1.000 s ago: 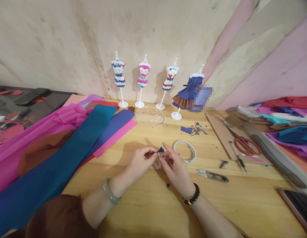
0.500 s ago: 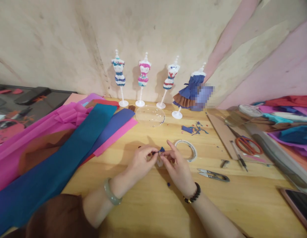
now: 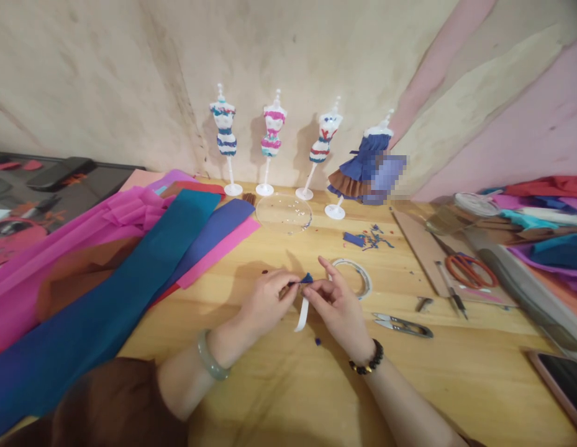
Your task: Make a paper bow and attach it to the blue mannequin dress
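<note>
Above the middle of the wooden table [image 3: 269,385], my left hand [image 3: 268,299] pinches a small dark blue paper piece [image 3: 307,279] between thumb and fingers. My right hand [image 3: 337,304] is closed in a pinch on the top of a narrow white strip [image 3: 302,315], which looks like double-sided tape and hangs down beside the blue piece. Its index finger points up and away. Fingertips of both hands nearly meet and hide part of the paper. Just behind my right hand lies a white tape roll [image 3: 366,282]. A tiny blue scrap [image 3: 318,341] rests below my hands.
Thread snips [image 3: 404,326], a pen [image 3: 456,298] and orange-handled scissors [image 3: 472,271] lie to the right. Several small mannequins [image 3: 272,133] stand along the wall, one in a blue and brown paper dress [image 3: 351,171]. Coloured paper sheets [image 3: 176,236] cover the left; a phone [image 3: 561,385] is lower right.
The white strip now hangs lower and straighter below my fingers. The blue piece shows a little more between my hands. My hands stay in nearly the same place.
</note>
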### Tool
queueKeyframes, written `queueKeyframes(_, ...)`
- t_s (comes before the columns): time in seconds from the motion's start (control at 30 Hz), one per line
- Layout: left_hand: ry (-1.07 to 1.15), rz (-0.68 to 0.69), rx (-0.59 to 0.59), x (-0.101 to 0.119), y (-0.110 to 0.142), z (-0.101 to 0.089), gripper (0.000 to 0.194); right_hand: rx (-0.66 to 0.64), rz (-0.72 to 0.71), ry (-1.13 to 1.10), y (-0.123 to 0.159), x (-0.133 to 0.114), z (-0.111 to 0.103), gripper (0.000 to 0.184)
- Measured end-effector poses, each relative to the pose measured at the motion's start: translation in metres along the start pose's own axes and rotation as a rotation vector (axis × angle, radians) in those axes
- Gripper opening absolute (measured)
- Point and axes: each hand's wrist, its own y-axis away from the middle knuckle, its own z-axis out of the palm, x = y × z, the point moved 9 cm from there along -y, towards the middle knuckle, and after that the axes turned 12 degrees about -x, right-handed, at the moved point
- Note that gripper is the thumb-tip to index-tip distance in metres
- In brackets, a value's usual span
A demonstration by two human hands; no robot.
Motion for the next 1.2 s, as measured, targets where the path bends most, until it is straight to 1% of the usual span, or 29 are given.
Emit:
queueKeyframes(0.1, 0.055, -0.055, 0.059, -0.008, 0.001, -0.005, 0.014, -0.009, 0.01, -0.037, -0.001, 0.002, 0.001, 0.071)
queueKeyframes(0.2, 0.278, -0.155, 0.117, -0.021, 0.003, -0.008, 0.012, -0.008, -0.01, -0.018, 0.0, -0.001, 0.001, 0.062)
queueKeyframes(0.27, 0.458, -0.168, 0.113, -0.024, 0.003, -0.004, 0.013, -0.011, -0.029, 0.012, 0.001, -0.003, 0.002, 0.058)
queueKeyframes(0.33, 0.539, -0.144, 0.077, -0.022, 0.002, 0.0, 0.012, -0.011, -0.042, 0.028, 0.001, -0.005, 0.004, 0.058)
queueKeyframes(0.47, 0.478, -0.113, 0.007, -0.015, 0.0, 0.006, 0.009, -0.01, -0.034, -0.027, 0.001, -0.001, 0.006, 0.063)
queueKeyframes(0.53, 0.421, -0.102, -0.003, -0.014, 0.001, 0.006, 0.01, -0.009, -0.025, -0.056, 0.001, 0.002, 0.006, 0.064)
queueKeyframes(0.63, 0.282, -0.069, -0.004, -0.008, 0.002, 0.002, 0.011, -0.017, -0.017, -0.041, 0.002, 0.002, 0.007, 0.064)
queueKeyframes(0.77, 0.134, 0.021, -0.017, 0.004, 0.004, 0.0, 0.015, -0.03, -0.012, -0.005, 0.002, 0.0, 0.008, 0.06)
queueKeyframes(0.83, 0.113, 0.039, -0.003, 0.005, 0.004, -0.001, 0.014, -0.042, -0.013, -0.019, 0.002, 0.001, 0.009, 0.058)
queueKeyframes(0.9, 0.116, 0.022, 0.011, 0.003, 0.005, -0.001, 0.014, -0.047, -0.009, -0.042, 0.002, 0.003, 0.011, 0.059)
queueKeyframes(1.03, 0.147, -0.015, 0.045, -0.003, 0.005, -0.002, 0.013, -0.041, 0.009, -0.102, 0.002, 0.008, 0.012, 0.065)
queueKeyframes(1.2, 0.15, -0.018, 0.094, -0.005, 0.005, -0.008, 0.013, -0.059, 0.033, -0.142, 0.001, 0.007, 0.013, 0.075)
